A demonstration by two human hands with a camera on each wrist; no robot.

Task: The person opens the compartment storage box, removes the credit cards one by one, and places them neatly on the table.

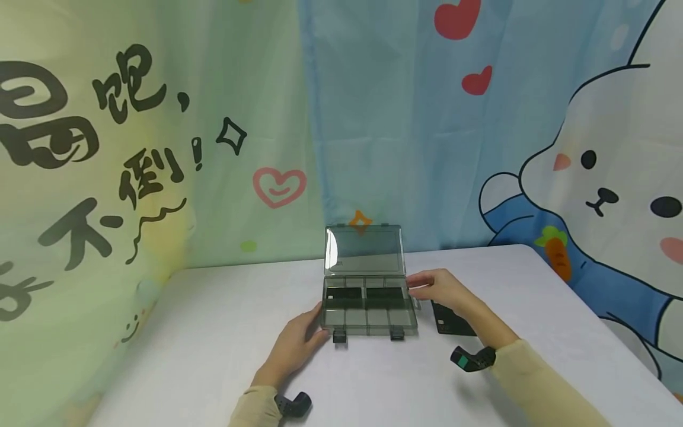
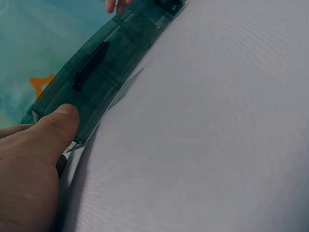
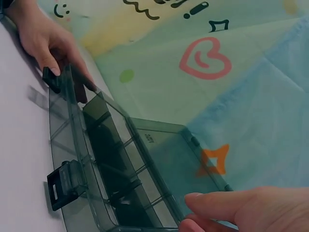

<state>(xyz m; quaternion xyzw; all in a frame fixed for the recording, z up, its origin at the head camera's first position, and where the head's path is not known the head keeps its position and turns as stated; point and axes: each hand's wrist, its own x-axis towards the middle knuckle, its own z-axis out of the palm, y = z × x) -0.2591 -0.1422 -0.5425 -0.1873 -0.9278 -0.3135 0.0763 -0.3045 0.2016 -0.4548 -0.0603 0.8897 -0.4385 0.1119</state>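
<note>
A translucent grey-green compartment box [image 1: 368, 318] stands on the table with its hinged lid [image 1: 365, 249] raised at the back. My left hand [image 1: 294, 344] holds its front left corner, thumb on the front wall and fingers along the left side. In the left wrist view the thumb [image 2: 63, 121] presses near the left front latch [image 2: 91, 66]. Dark panels [image 1: 385, 296] show across the middle of the box. My right hand [image 1: 444, 289] is at the right wall, near the hinge, with fairly straight fingertips right at the rim. Below it lies a black card [image 1: 452, 321], partly covered by the wrist.
Two dark latches hang at the box's front, the right one [image 1: 397, 334] swung down. A white-covered table [image 1: 213, 320] holds everything. A printed curtain [image 1: 373, 118] rises right behind the lid. Each wrist carries a black strapped device [image 1: 474, 359].
</note>
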